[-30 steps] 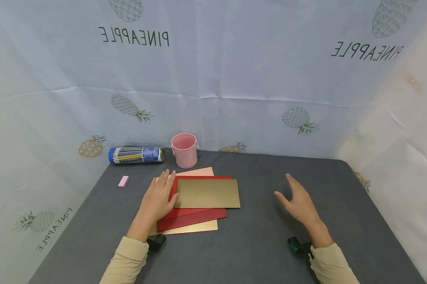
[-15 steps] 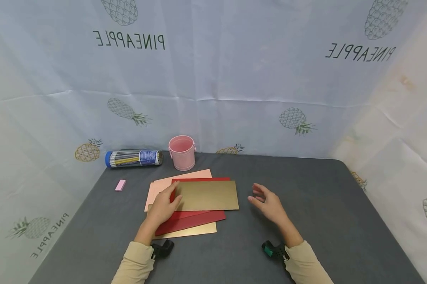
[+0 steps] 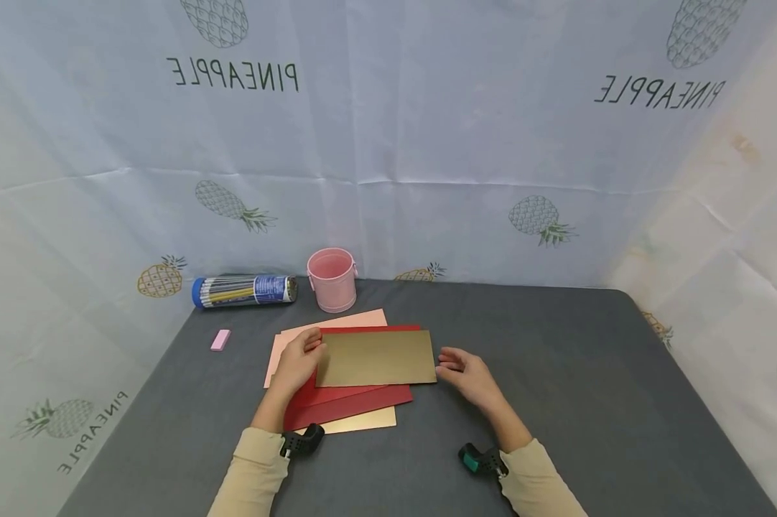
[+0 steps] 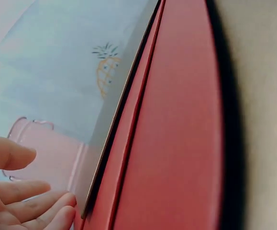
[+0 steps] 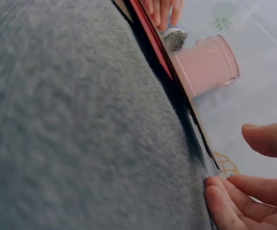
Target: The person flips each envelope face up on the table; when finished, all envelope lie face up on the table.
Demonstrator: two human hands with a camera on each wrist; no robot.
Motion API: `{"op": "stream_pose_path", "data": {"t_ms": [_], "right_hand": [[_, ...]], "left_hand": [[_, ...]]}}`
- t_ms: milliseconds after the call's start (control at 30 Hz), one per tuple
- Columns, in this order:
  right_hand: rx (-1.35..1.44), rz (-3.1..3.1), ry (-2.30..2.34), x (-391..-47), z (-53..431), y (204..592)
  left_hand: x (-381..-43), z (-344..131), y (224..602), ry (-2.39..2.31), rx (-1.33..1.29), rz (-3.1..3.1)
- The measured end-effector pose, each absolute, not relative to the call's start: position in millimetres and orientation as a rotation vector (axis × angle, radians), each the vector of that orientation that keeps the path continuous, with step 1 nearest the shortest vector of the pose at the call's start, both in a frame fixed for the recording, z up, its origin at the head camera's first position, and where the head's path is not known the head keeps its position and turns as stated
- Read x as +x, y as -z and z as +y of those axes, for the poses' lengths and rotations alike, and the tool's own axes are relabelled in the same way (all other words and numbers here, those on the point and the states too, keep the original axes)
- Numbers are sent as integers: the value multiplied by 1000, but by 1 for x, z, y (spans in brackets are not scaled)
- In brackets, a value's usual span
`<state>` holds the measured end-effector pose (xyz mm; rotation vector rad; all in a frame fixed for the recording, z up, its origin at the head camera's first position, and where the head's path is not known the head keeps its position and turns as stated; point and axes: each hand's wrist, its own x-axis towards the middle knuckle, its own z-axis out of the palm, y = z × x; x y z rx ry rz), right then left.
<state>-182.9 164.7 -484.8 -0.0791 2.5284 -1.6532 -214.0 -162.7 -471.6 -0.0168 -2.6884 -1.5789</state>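
Note:
A flat gold rectangle (image 3: 375, 359), like a card or envelope, lies on top of a loose, overlapping pile. Beneath it show red rectangles (image 3: 350, 408), pale pink ones (image 3: 346, 318) and a lighter gold one (image 3: 370, 421). My left hand (image 3: 296, 365) is at the top piece's left end, fingertips right at its edge. In the left wrist view its thumb (image 4: 14, 153) stands apart from the fingers. At the opposite end, my right hand (image 3: 469, 377) has its fingertips close to the gold corner. The right wrist view shows a gap between its thumb (image 5: 270, 139) and fingers.
Behind the pile stands a pink bucket (image 3: 332, 281). A clear tube of pencils (image 3: 243, 291) with a blue cap lies left of it, and a small pink block (image 3: 220, 339) lies nearer. A pineapple-print cloth (image 3: 395, 129) hangs behind the dark table (image 3: 569, 373).
My right hand has moved left from the bare table to the gold rectangle's right end. The left hand has lifted off flat on the pile, its fingers now bent at the left end.

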Motion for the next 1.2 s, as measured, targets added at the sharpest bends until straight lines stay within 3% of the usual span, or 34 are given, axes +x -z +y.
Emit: {"op": "stream_pose_path", "data": {"t_ms": [500,833,1200], "right_hand": [[-14,2506,1805,-184,151,490],[101,2404,1982,-187,151,495],[104,2214,2128,-188,154,494]], "left_hand": [[-215,-152,472,1756,17,-2542],[-213,-148,472,2006,227,-2295],[-213,-147,470,2085,286,-2239]]}}
